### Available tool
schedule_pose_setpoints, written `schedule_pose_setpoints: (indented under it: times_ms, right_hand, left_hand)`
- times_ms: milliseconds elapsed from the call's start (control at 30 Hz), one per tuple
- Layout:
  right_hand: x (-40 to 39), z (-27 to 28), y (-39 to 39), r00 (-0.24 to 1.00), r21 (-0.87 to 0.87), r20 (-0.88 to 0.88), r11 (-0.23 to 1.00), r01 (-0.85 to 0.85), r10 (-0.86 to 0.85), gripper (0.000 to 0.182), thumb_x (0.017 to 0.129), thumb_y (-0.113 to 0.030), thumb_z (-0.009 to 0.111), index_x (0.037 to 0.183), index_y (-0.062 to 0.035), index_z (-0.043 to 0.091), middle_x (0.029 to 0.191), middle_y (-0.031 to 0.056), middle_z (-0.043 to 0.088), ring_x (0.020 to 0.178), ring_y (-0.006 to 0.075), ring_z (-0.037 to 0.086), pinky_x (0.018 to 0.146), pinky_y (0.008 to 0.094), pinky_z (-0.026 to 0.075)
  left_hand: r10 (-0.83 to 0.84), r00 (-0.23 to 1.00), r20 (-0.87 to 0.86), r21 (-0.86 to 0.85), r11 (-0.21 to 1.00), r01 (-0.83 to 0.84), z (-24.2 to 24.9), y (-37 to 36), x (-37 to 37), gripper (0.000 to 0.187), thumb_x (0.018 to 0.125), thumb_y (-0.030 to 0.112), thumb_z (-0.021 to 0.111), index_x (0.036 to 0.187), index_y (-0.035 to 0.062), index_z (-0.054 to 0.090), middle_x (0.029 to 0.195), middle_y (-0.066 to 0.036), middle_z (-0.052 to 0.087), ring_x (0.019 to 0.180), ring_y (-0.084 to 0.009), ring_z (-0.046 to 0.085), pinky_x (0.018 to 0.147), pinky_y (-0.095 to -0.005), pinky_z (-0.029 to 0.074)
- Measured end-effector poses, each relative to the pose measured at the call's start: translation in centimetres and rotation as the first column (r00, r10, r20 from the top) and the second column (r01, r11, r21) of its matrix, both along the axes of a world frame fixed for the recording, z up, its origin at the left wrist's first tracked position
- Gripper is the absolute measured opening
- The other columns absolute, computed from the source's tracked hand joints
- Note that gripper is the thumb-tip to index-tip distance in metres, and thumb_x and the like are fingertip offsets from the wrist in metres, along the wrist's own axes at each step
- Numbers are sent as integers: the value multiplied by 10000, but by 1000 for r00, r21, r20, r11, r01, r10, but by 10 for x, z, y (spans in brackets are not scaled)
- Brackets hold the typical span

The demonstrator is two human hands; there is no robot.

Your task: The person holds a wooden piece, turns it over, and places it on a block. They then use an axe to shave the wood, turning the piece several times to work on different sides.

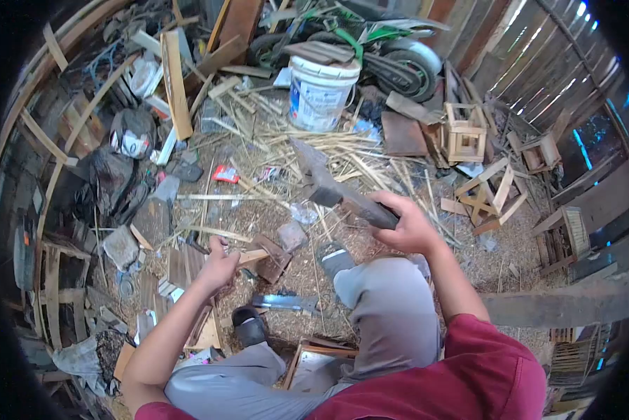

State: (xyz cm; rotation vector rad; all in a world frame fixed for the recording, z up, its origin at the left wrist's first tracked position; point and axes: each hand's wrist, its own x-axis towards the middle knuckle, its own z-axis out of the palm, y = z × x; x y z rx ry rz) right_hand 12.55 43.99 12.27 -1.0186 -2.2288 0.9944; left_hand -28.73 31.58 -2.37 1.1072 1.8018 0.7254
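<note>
My right hand [405, 224] is wrapped round the dark handle of a hatchet [321, 178]. The tool is held up in front of my right knee, its broad, worn blade pointing up and away from me. Lower and to the left, my left hand [218, 267] is closed on the near end of a short pale wood strip [252, 257]. The strip's far end lies over a brown wood block [272, 260] on the ground. Beside that block sits a greyish stone-like block [292, 236]. A flat metal-looking blade or bar [285, 302] lies between my feet.
A white bucket [321, 94] with wood on its lid stands ahead, before a green motorbike [402, 59]. Thin sticks [342, 150] and shavings litter the ground. Small wooden frames [466, 133] stand at right. A long plank [567, 304] lies at my right side.
</note>
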Motion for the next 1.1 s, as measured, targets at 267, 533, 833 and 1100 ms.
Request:
schedule_pose_setpoints:
  times_ms: [267,533,833,1100]
  right_hand:
    - [24,-28,-35,996,-228,32,969,94,-89,511,803,-112,677,1299,-4,622,1100,123,678,947,209,635,865,361,514]
    - [-33,-108,-3,980,-384,117,917,-106,163,432,872,-166,679,1272,-14,623,893,99,674,700,144,645,627,324,517]
    - [-166,-139,13,947,-768,-217,557,-315,237,360,1053,-365,607,1195,-39,545,762,-16,536,594,81,555,510,267,449]
    - [-189,-213,9,959,-657,-130,702,-275,253,339,978,-318,679,1138,-27,610,824,65,618,661,146,582,596,338,483]
  left_hand:
    - [229,971,64,53,971,-232,-34,5,2,405,977,378,589,1164,56,430,719,-36,528,512,-151,490,479,-334,401]
    - [392,894,216,-230,910,-344,-19,-38,8,726,998,756,316,883,89,577,620,6,436,485,-136,408,458,-320,310]
    - [389,904,180,-231,909,-346,-19,-37,10,902,1016,766,121,959,34,645,603,8,414,534,-144,406,499,-326,325]
    - [505,774,382,-263,862,-433,-13,-38,-4,662,1045,599,276,1016,37,624,624,0,441,550,-138,446,534,-300,380]
